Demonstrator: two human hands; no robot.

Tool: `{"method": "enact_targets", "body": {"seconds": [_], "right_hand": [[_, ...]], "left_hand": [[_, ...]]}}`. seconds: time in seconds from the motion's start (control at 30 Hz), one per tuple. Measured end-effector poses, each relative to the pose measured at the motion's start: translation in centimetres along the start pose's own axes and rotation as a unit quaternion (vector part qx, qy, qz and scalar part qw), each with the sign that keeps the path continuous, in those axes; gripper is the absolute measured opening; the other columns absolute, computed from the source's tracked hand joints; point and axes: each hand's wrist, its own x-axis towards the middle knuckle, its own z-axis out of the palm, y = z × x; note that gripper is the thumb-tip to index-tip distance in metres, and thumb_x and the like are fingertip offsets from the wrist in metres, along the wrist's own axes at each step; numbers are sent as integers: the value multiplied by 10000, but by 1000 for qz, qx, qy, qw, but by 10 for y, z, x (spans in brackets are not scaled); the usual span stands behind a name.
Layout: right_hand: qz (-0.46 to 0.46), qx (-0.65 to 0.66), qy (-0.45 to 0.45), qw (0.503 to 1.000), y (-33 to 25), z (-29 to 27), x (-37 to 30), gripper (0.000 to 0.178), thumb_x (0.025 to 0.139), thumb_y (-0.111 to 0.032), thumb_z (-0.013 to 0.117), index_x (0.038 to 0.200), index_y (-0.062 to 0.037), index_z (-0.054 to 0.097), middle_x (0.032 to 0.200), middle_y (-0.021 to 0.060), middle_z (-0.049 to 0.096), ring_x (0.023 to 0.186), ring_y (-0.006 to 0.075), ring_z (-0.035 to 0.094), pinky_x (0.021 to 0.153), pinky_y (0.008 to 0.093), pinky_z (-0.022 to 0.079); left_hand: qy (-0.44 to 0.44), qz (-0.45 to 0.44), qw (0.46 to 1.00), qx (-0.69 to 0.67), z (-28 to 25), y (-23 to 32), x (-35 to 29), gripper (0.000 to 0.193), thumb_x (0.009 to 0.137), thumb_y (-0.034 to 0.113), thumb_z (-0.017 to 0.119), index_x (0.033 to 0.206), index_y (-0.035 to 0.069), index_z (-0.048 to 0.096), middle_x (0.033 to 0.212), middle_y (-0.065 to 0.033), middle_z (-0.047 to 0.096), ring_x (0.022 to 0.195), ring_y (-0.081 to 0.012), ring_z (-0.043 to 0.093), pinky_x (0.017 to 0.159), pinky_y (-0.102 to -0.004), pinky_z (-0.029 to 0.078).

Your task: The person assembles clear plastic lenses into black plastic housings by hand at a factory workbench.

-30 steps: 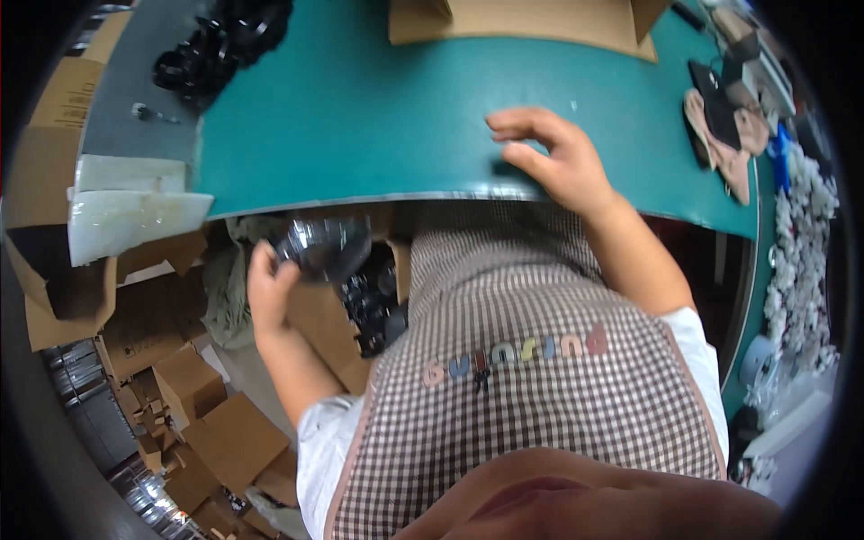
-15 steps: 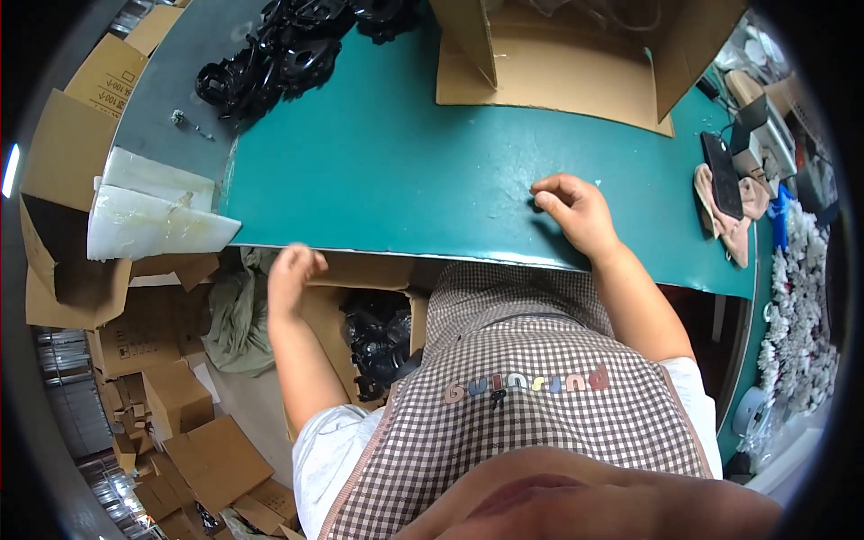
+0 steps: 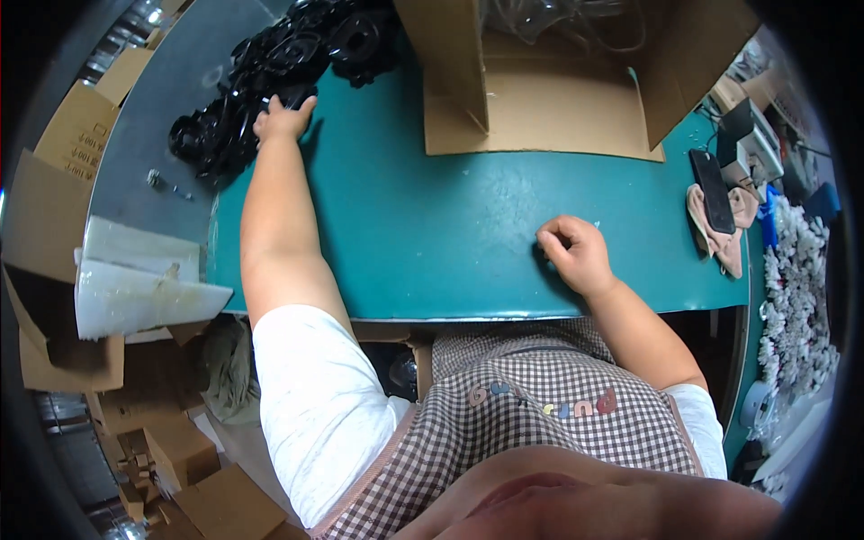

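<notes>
My left hand (image 3: 283,119) reaches forward to the pile of glossy black moulded plastic parts (image 3: 292,54) at the far left of the table. Its fingers and thumb are spread over one black part (image 3: 298,94) at the pile's near edge, and its fingertips seem to touch it. Well to the right, my right hand (image 3: 578,254) rests on the green tabletop (image 3: 432,243) near the front edge. Its fingers are curled toward the thumb around a dark hollow, and nothing shows in them.
An open cardboard box (image 3: 562,112) with clear plastic inside stands at the back. At the right lie a phone (image 3: 713,191) on a pink cloth (image 3: 740,209) and a white fluffy garland (image 3: 796,297). White foam sheets (image 3: 144,292) sit at the left edge, beside cardboard boxes (image 3: 67,297).
My left hand has risen from below the table's front edge and stretched forward to the black parts. My right hand stays on the table, its fingers slightly more curled. The view has shifted a little.
</notes>
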Motion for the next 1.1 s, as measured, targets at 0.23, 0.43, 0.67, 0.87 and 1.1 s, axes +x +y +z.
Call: {"method": "enact_targets", "body": {"seconds": [0.23, 0.43, 0.67, 0.87, 1.1], "right_hand": [[25, 44, -17, 999, -1, -3, -1, 110, 857, -137, 677, 842, -28, 683, 764, 108, 661, 662, 208, 621, 617, 316, 499], [35, 81, -33, 996, 4, -6, -3, 125, 869, -150, 679, 844, -27, 683, 759, 104, 658, 666, 185, 617, 620, 304, 494], [82, 329, -60, 939, 7, -17, 2, 300, 972, -273, 613, 1089, 2, 633, 947, 61, 680, 788, 139, 628, 722, 271, 528], [157, 532, -174, 814, 7, -64, 12, 455, 947, -329, 624, 1273, -15, 579, 1008, 81, 696, 836, 142, 676, 784, 285, 565], [184, 600, -118, 769, 53, -95, 34, 423, 983, -275, 587, 1250, 51, 556, 1102, 150, 696, 915, 217, 716, 829, 381, 608]], "left_hand": [[-20, 152, 988, 10, -11, 16, -63, 725, 717, 710, 672, 1169, 145, 714, 1522, -154, 399, 1375, -349, 410, 1126, -531, 320], [-4, 376, 917, -130, -27, 14, -216, 533, 690, 417, 837, 1016, 30, 669, 1449, -236, 450, 1338, -417, 411, 1101, -469, 347], [62, 563, 774, -283, -35, 41, -307, 584, 680, 435, 840, 1059, 77, 578, 1443, -215, 450, 1336, -450, 403, 1093, -527, 328], [-98, 688, 683, -226, -30, 112, -365, 575, 576, 446, 877, 972, 89, 660, 1437, -196, 456, 1359, -409, 400, 1109, -515, 333], [-176, 426, 761, -457, -9, 247, -305, 778, 781, 398, 778, 1384, 31, 452, 1443, -262, 429, 1348, -362, 434, 1090, -443, 362]]}}
